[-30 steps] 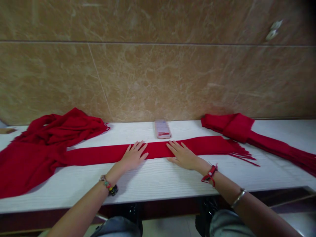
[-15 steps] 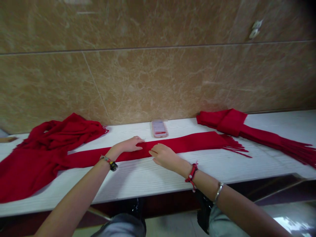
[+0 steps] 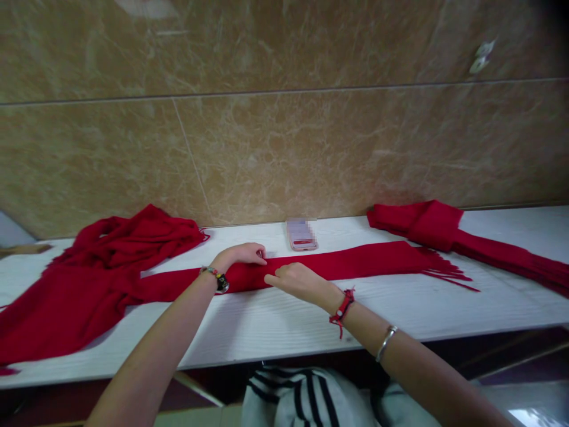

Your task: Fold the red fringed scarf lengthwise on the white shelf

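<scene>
A long red scarf (image 3: 364, 261) lies stretched flat across the white table (image 3: 288, 320), its fringe at the right end. My left hand (image 3: 240, 255) pinches the scarf's far edge near its middle. My right hand (image 3: 296, 279) pinches the near edge just to the right of it, fingers curled onto the cloth. Both wrists wear bracelets.
A crumpled pile of red scarves (image 3: 89, 273) covers the table's left part. A folded red scarf (image 3: 440, 228) with fringe lies at the back right. A phone (image 3: 301, 235) rests by the brown marble wall (image 3: 284, 130). My striped top and knees show below the table edge.
My hands lay flat and open on the scarf; they have since closed into pinches on its two edges near the middle and moved closer together.
</scene>
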A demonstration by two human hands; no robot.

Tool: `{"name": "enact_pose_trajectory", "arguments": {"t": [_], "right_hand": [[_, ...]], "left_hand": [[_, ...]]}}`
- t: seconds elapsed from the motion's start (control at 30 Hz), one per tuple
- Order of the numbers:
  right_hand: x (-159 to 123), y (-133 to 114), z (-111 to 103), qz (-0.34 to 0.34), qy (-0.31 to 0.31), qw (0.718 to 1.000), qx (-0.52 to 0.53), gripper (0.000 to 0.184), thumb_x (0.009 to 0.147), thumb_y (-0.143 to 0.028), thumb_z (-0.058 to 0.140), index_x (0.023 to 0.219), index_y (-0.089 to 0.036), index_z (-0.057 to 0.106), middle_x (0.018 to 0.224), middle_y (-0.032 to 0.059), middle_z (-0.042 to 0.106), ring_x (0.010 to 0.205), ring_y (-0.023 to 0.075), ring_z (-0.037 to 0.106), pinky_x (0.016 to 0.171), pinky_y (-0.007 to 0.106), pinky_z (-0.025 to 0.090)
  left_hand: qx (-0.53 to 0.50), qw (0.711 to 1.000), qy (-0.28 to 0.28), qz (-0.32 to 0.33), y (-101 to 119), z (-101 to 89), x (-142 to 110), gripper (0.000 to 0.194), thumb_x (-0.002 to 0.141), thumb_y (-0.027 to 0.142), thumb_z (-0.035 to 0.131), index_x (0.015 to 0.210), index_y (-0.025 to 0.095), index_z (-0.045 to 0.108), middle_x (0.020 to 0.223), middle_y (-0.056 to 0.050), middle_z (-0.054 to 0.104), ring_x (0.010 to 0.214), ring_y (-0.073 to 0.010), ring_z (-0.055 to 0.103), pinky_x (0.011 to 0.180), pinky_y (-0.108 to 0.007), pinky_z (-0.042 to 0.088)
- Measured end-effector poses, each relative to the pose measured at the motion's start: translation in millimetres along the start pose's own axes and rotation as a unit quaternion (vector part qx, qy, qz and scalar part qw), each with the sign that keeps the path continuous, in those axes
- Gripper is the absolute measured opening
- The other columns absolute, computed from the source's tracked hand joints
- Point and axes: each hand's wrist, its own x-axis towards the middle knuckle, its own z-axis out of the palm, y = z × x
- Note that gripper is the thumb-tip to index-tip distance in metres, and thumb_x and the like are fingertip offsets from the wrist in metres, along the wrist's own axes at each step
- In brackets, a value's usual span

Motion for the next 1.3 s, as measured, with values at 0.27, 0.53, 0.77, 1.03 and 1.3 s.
{"name": "enact_pose_trajectory", "arguments": {"t": [0.27,0.53,0.77,1.03,1.3], "right_hand": [[-4,2,12,-0.030,0.011,0.999,-0.020,0.009,0.086,-0.013,0.047,0.084,-0.016,0.056,0.082,0.0031,0.058,0.075,0.0166,0.054,0.061,0.027,0.037],[6,-7,17,0.028,0.047,0.997,-0.047,0.014,0.088,-0.012,0.043,0.083,-0.014,0.056,0.082,0.0065,0.058,0.082,0.0195,0.052,0.068,0.032,0.037],[5,-12,15,0.056,0.062,0.996,-0.019,0.015,0.084,-0.027,0.054,0.092,-0.016,0.052,0.085,0.0071,0.060,0.084,0.0205,0.054,0.073,0.033,0.038],[0,-4,19,0.025,0.036,0.999,0.005,0.012,0.088,-0.011,0.044,0.097,-0.015,0.050,0.077,0.0038,0.061,0.070,0.0164,0.057,0.060,0.027,0.038],[-1,11,28,0.036,0.054,0.997,0.047,0.012,0.087,-0.012,0.047,0.091,-0.017,0.057,0.082,0.0035,0.061,0.074,0.0141,0.056,0.060,0.023,0.037]], "left_hand": [[-0.022,0.999,-0.023,0.022,-6,-3.6,1,0.026,0.067,0.034,0.054,0.081,0.014,0.064,0.071,-0.001,0.062,0.060,-0.0118,0.047,0.055,-0.022,0.035],[-0.053,0.998,-0.015,0.029,-5,-1.4,6,0.036,0.069,0.029,0.052,0.099,0.013,0.063,0.082,-0.004,0.065,0.066,-0.0130,0.051,0.059,-0.021,0.038],[-0.059,0.998,0.009,0.015,-11,2.7,11,0.032,0.068,0.026,0.052,0.095,0.013,0.064,0.081,-0.003,0.065,0.068,-0.0124,0.051,0.060,-0.020,0.038],[-0.070,0.997,0.027,0.003,-11,7.8,13,0.032,0.065,0.024,0.054,0.094,0.014,0.063,0.081,-0.003,0.066,0.068,-0.0137,0.054,0.060,-0.021,0.039],[-0.055,0.998,0.042,-0.009,-9,8.4,12,0.032,0.065,0.026,0.054,0.094,0.013,0.063,0.077,-0.002,0.065,0.064,-0.0126,0.053,0.058,-0.020,0.038]]}}
